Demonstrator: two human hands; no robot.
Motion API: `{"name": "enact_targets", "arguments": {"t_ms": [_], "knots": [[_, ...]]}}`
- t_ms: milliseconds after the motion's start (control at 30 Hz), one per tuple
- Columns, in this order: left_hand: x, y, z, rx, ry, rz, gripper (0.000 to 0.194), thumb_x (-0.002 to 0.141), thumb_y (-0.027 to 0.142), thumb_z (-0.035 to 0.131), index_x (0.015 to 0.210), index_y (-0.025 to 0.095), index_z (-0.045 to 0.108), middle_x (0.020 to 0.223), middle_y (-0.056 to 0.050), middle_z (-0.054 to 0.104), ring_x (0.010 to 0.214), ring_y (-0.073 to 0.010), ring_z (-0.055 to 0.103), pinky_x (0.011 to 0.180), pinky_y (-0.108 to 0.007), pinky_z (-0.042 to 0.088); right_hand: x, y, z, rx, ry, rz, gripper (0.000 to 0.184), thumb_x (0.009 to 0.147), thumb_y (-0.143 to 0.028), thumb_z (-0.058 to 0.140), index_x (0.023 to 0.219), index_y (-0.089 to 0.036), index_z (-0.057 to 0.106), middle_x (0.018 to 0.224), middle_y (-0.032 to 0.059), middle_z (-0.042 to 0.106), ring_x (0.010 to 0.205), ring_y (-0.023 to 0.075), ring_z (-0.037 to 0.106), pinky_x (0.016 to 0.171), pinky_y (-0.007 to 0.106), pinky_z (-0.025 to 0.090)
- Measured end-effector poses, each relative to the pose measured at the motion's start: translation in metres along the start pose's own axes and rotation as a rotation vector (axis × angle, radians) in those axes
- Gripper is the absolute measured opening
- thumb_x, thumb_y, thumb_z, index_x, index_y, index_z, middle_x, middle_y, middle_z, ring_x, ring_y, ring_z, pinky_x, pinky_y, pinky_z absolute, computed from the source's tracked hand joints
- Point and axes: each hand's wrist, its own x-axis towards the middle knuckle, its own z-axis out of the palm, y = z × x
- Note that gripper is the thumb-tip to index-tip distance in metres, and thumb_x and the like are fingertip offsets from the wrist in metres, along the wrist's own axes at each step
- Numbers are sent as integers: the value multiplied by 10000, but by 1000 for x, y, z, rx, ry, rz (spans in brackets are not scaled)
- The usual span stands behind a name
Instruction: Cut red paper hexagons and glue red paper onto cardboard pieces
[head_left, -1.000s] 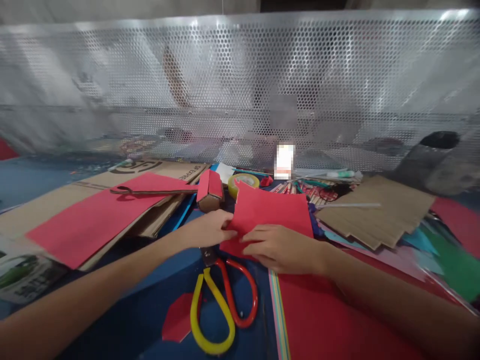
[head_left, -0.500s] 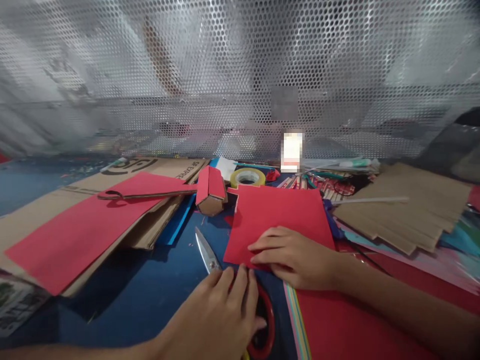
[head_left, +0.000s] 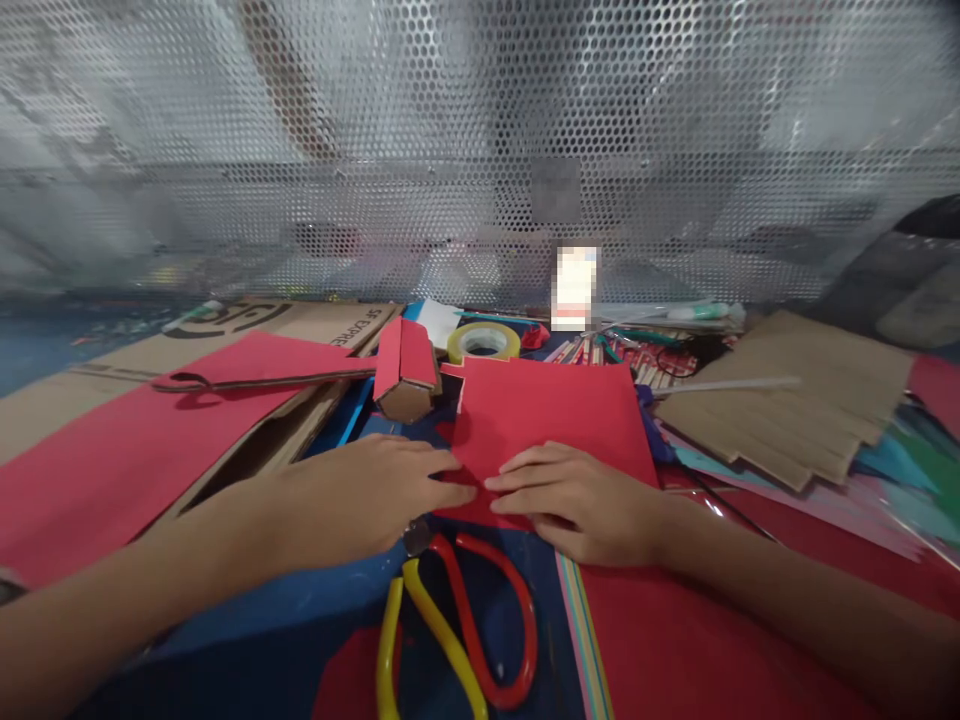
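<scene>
A red sheet of paper [head_left: 551, 405] lies in front of me, with what looks like a cardboard edge showing at its far left corner. My right hand [head_left: 577, 503] rests flat on its near part, fingers stretched out. At the sheet's left edge is my left hand [head_left: 382, 490], its fingers extended and touching the paper near the right fingertips. Scissors with red and yellow handles [head_left: 444, 628] lie on the blue table below my left hand, which covers the blades. Under my right forearm sits a stack of coloured paper [head_left: 697, 630], red on top.
A red-covered cardboard mallet shape [head_left: 405, 365] lies on red paper and flattened cardboard [head_left: 52, 395] at left. Behind the sheet is a tape roll [head_left: 484, 342]. Brown cardboard pieces [head_left: 795, 395] lie at right. A perforated metal panel [head_left: 450, 120] stands at the back.
My left hand has moved off the scissor handles, up and forward to the red sheet's left edge. My right hand stays on the sheet. The view has shifted slightly.
</scene>
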Motion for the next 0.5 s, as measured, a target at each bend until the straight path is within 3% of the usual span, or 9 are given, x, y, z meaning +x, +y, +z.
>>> {"name": "enact_targets", "arguments": {"t_ms": [167, 333, 500], "knots": [[-6, -3, -2, -37, -71, 17, 787, 761, -52, 543, 1445, 333, 602, 1505, -34, 607, 1288, -243, 642, 1009, -313, 541, -1, 1, 1, -9, -9, 16, 391, 980, -130, 518, 1309, -191, 720, 1370, 63, 709, 1306, 209, 613, 1130, 414, 450], [-12, -2, 1, -59, -86, 41, 824, 771, -38, 532, 1519, 308, 532, 1569, -33, 545, 1369, -239, 586, 1108, -325, 500, -1, 1, 1, -14, -9, 9, 377, 989, -137, 510, 1292, -171, 732, 1352, 80, 718, 1307, 214, 622, 1125, 414, 459], [-15, -1, 6, -106, -37, 49, 812, 760, -41, 540, 1506, 280, 548, 1537, -45, 579, 1388, -229, 572, 1147, -327, 473, 1, -2, -2, -7, -41, 42, 380, 993, -138, 503, 1299, -162, 727, 1354, 84, 716, 1351, 211, 598, 1139, 415, 447]]}}
